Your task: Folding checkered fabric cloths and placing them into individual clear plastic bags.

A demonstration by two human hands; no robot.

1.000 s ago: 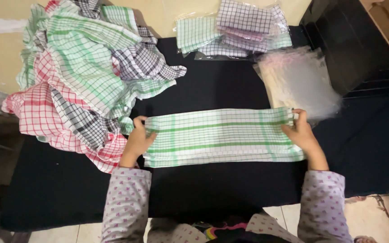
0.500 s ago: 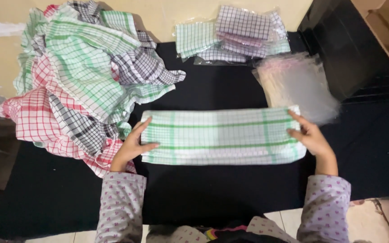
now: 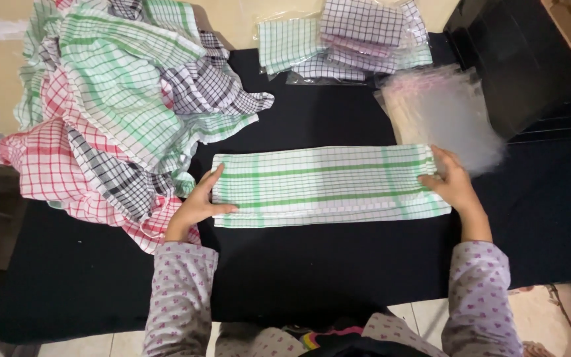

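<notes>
Green-checked cloth (image 3: 328, 186) is laid flat on the black surface (image 3: 338, 264), folded into a long narrow band; long axis runs left to right across the view, short ends pointing at each hand. Left hand (image 3: 199, 203) is pressed flat on the left end, fingers spread, thumb laid over the cloth edge, nothing pinched. Right hand (image 3: 452, 182) is rested on the right end, fingers loosely curled over the edge; a true pinch cannot be told. Step judged: band being smoothed and squared after a lengthwise fold. Next move judged: one end to be lifted and brought over to the other, edges kept aligned. Pile of loose checked cloths (image 3: 120, 112) sits just left, clear bags (image 3: 441, 112) just beyond the right hand, packed cloths (image 3: 345, 39) at the far edge
</notes>
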